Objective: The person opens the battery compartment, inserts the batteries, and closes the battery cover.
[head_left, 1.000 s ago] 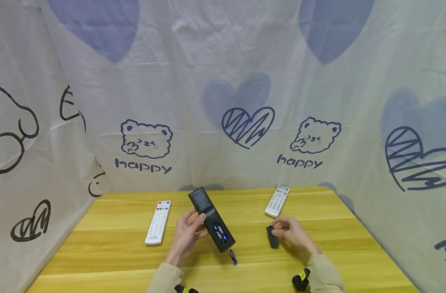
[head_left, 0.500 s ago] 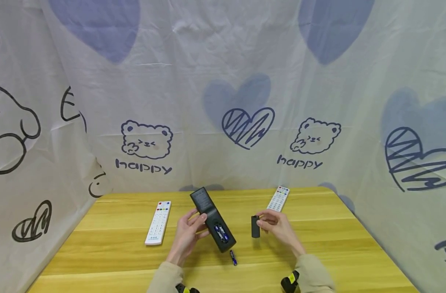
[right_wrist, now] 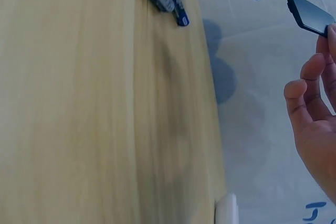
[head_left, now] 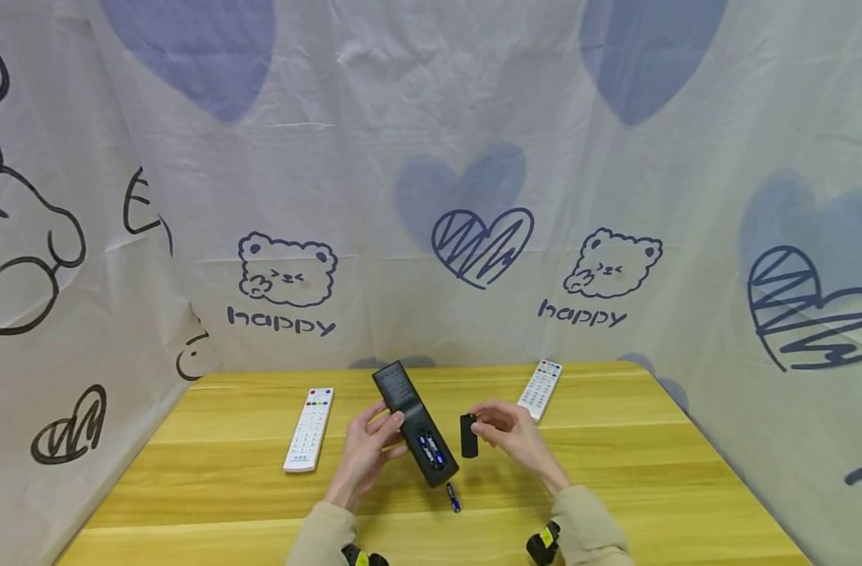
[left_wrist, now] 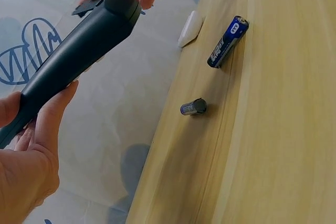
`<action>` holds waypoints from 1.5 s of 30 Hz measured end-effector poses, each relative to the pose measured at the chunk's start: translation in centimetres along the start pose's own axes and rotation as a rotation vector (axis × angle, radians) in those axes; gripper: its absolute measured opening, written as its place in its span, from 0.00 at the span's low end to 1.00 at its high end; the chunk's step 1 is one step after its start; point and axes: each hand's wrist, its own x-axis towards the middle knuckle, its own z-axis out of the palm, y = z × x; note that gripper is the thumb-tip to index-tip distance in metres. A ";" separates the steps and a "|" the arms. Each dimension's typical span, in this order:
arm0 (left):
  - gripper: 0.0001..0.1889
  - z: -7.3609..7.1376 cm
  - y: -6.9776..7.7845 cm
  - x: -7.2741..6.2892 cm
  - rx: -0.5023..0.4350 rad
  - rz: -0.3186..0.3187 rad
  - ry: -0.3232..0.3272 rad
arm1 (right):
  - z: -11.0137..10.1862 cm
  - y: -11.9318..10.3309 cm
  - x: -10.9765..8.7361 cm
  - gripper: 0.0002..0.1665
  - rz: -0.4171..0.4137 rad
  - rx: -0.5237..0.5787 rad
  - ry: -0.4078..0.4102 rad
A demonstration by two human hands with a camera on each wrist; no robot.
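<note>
My left hand (head_left: 363, 453) grips a black remote control (head_left: 414, 423), held tilted over the table with its back facing me. Two blue-and-silver AA batteries (head_left: 431, 451) sit in its uncovered battery compartment. Between thumb and fingers, my right hand (head_left: 519, 440) pinches the black battery cover (head_left: 469, 437), just right of the remote's lower end. The left wrist view has the cover (left_wrist: 86, 7) overlapping the remote's far end. Below lie two loose batteries, a nearer one (left_wrist: 228, 41) and a smaller-looking one (left_wrist: 193, 107); the head view shows just one loose battery (head_left: 453, 498).
On the wooden table (head_left: 211, 503), a white remote (head_left: 309, 430) lies to the left. Another white remote (head_left: 540, 389) lies at the back right, its lower end close behind my right hand. A printed white curtain (head_left: 403, 118) hangs behind the table.
My right hand has moved left with the battery cover, bringing it close to the black remote. The cover has turned more upright. My left hand and the remote stay nearly in place.
</note>
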 end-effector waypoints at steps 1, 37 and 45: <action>0.27 0.0 0.0 0.0 0.000 -0.002 -0.001 | 0.1 -0.2 0.1 0.15 -0.001 0.005 -0.005; 0.29 -0.5 -0.4 0.5 0.028 -0.016 -0.037 | 3.5 -1.8 1.8 0.14 -0.006 0.047 -0.099; 0.29 -0.4 -0.4 0.5 0.037 -0.012 -0.038 | 3.9 -2.1 1.8 0.14 -0.027 0.060 -0.112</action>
